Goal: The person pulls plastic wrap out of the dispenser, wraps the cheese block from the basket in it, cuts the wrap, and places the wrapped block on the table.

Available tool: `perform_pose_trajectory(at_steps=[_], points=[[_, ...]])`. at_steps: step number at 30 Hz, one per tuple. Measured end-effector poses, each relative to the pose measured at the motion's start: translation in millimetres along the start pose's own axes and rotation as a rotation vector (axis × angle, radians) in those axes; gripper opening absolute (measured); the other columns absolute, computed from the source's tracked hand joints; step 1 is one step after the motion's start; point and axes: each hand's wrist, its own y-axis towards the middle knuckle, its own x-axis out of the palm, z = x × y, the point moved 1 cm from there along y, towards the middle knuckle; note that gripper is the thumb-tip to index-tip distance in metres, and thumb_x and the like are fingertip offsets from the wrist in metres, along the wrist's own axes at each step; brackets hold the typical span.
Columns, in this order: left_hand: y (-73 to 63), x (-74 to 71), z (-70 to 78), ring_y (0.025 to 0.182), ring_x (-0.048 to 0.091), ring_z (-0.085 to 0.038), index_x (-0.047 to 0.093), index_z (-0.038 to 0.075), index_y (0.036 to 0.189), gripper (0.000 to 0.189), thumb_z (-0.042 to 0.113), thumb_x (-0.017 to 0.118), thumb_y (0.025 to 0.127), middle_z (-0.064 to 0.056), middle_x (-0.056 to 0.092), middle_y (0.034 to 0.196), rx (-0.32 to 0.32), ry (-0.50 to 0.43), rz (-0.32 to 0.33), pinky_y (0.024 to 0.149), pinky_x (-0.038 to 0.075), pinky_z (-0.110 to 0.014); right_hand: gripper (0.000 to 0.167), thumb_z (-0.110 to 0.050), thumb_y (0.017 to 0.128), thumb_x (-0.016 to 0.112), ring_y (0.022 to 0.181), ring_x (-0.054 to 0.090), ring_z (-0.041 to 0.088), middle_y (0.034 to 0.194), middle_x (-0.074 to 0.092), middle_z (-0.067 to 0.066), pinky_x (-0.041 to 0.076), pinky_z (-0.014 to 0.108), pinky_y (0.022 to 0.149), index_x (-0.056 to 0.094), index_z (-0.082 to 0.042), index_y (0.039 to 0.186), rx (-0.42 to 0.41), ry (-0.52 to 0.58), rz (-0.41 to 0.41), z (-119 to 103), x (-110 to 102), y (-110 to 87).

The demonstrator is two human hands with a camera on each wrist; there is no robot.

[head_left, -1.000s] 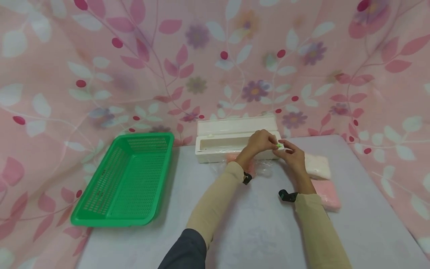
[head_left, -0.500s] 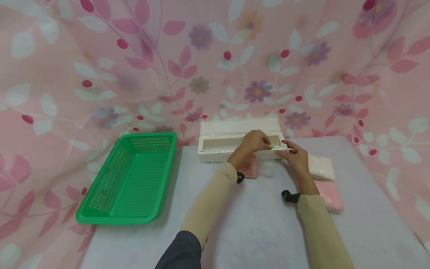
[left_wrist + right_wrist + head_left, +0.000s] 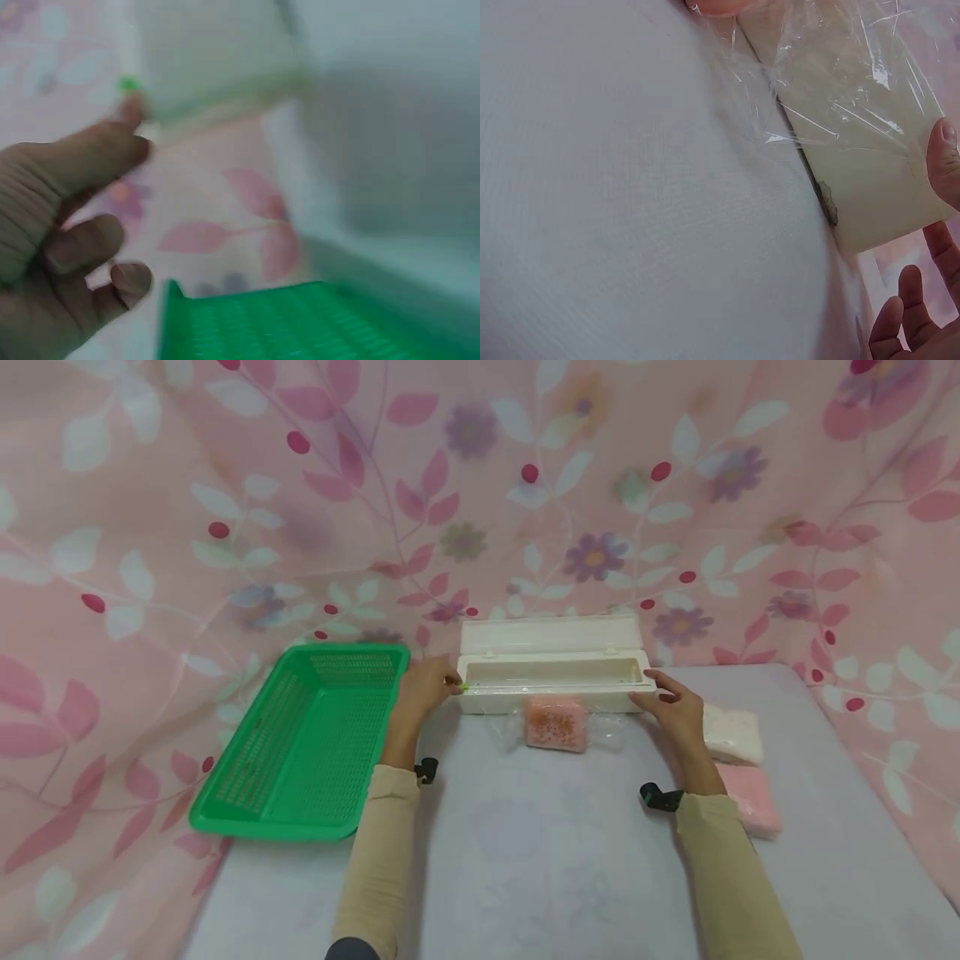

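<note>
A long white cling film dispenser box (image 3: 486,702) stands at the back of the table, its lid (image 3: 551,634) raised. At its left end my left hand (image 3: 424,687) pinches a small green slide cutter (image 3: 130,84) between thumb and index finger, the other fingers loosely bent. My right hand (image 3: 677,710) grips the box's right end, thumb on the front wall and a finger at the end face. Clear cling film (image 3: 855,82) hangs down the box's front. A pink block with brownish specks (image 3: 555,724) lies before the box, with film around it.
A green plastic basket (image 3: 300,833) stands left of the box, close to my left hand. On the right, beside my right wrist, lie a white wrapped block (image 3: 733,733) and a pink wrapped block (image 3: 753,797). A floral curtain (image 3: 465,510) hangs behind the table.
My left hand has moved with the green slide cutter from the box's right end along its front edge to the left end. My right hand still holds the right end.
</note>
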Motion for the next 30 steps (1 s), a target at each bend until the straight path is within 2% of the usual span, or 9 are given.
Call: perform_pose_trajectory(at_steps=[3,7,11,14,16,19,21,25,30], points=[[-3.1,0.6,-3.3,0.089,0.064,-0.023,0.079,0.011,0.101,0.017,0.016,0.078,0.085,-0.004,0.073,0.098,-0.003,-0.020,0.026,0.077,0.051,-0.038,0.060,-0.031,0.079,0.085,0.110,0.046,0.019,0.140,0.055,0.004,0.042,0.022,0.078,0.064,-0.015,0.133,-0.012,-0.001,0.002,0.0,0.4,0.3],[-3.8,0.9,2.2,0.086,0.065,-0.024,0.079,0.010,0.098,0.013,0.013,0.078,0.085,-0.006,0.073,0.095,0.012,0.026,0.054,0.076,0.052,-0.039,0.059,-0.030,0.079,0.085,0.108,0.047,0.019,0.138,0.057,0.003,0.042,0.021,0.077,0.065,-0.014,0.132,-0.012,-0.009,0.012,-0.1,1.3,-1.1],[-7.8,3.0,6.4,0.088,0.065,-0.026,0.079,0.011,0.096,0.010,0.011,0.076,0.086,-0.006,0.072,0.095,0.004,0.049,0.068,0.075,0.052,-0.042,0.056,-0.030,0.080,0.084,0.110,0.050,0.025,0.136,0.058,0.009,0.041,0.025,0.080,0.065,-0.013,0.131,-0.078,-0.071,0.024,-4.2,0.7,-5.2],[-12.5,5.8,7.7,0.089,0.065,-0.028,0.078,0.011,0.096,0.011,0.008,0.074,0.087,-0.007,0.071,0.095,-0.012,0.025,0.099,0.074,0.052,-0.044,0.052,-0.028,0.081,0.084,0.111,0.053,0.030,0.131,0.061,0.015,0.041,0.033,0.084,0.067,-0.012,0.128,-0.186,-0.168,0.048,-9.1,0.2,-8.8],[-15.5,8.3,9.0,0.087,0.064,-0.029,0.078,0.012,0.096,0.013,0.005,0.071,0.088,-0.008,0.070,0.095,0.000,0.027,0.142,0.071,0.052,-0.044,0.047,-0.023,0.079,0.085,0.109,0.056,0.034,0.124,0.064,0.019,0.042,0.041,0.088,0.071,-0.009,0.121,-0.297,-0.234,0.082,-12.8,-0.4,-10.3],[-19.6,12.9,12.7,0.082,0.065,-0.030,0.076,0.010,0.100,0.016,0.002,0.070,0.087,-0.009,0.069,0.097,0.068,0.024,0.220,0.068,0.052,-0.043,0.036,-0.013,0.075,0.087,0.105,0.058,0.040,0.111,0.067,0.024,0.042,0.051,0.089,0.075,-0.002,0.107,-0.471,-0.296,0.141,-18.8,-0.6,-11.8],[-22.7,15.5,15.7,0.079,0.065,-0.029,0.076,0.009,0.102,0.018,0.001,0.071,0.087,-0.009,0.068,0.098,0.124,-0.001,0.262,0.067,0.053,-0.041,0.031,-0.008,0.072,0.087,0.101,0.059,0.044,0.105,0.067,0.026,0.042,0.052,0.085,0.076,0.001,0.099,-0.558,-0.312,0.163,-21.5,0.1,-11.9],[-25.7,22.2,20.8,0.072,0.063,-0.025,0.076,0.009,0.101,0.017,0.008,0.078,0.085,-0.006,0.064,0.097,0.194,-0.032,0.294,0.064,0.053,-0.037,0.025,-0.003,0.069,0.088,0.094,0.061,0.042,0.099,0.068,0.026,0.042,0.041,0.074,0.078,0.002,0.091,-0.615,-0.284,0.189,-21.1,-0.1,-11.7],[-25.1,28.2,20.8,0.065,0.060,-0.026,0.077,0.011,0.090,0.008,0.008,0.079,0.083,-0.004,0.060,0.090,0.194,-0.006,0.335,0.058,0.051,-0.037,0.019,0.001,0.068,0.088,0.093,0.063,0.039,0.095,0.070,0.023,0.039,0.028,0.073,0.078,0.002,0.084,-0.656,-0.257,0.190,-18.6,0.5,-10.0]])
